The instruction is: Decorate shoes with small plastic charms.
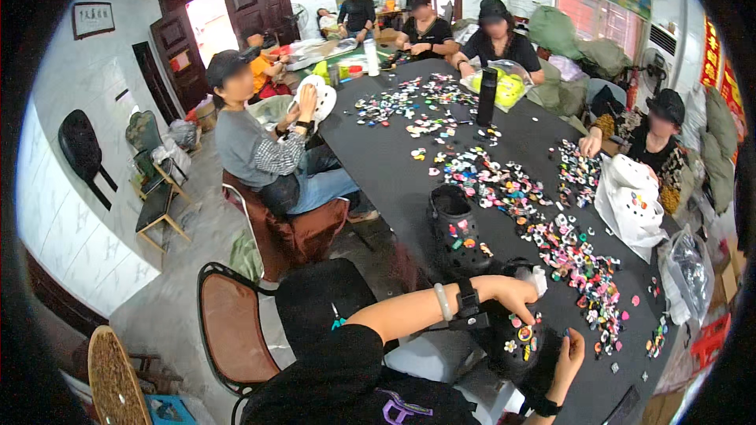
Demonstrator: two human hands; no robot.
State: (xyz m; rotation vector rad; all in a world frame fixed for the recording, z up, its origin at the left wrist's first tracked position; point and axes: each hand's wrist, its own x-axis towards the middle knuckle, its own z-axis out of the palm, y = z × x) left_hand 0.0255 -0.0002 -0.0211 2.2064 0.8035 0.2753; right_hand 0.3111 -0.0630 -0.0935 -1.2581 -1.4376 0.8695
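Black sleeve (346, 370) foremost, left grip (512, 293) holds a half-hidden clog (516, 352); right grip's (572, 354) state I can't tell.

Black clog (498, 356) sits under the left hand (510, 294), toe toward the wearer; colourful charms (524, 333) stud its upper.

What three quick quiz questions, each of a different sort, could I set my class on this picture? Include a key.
1. True or false: the tall black bottle lies on its side.
2. The tabletop strewn with loose charms is: A white; B black; C red.
3. What does the camera wearer's left hand touch?

Key: 1 False, it stands upright; 2 B; 3 A black clog decorated with charms.
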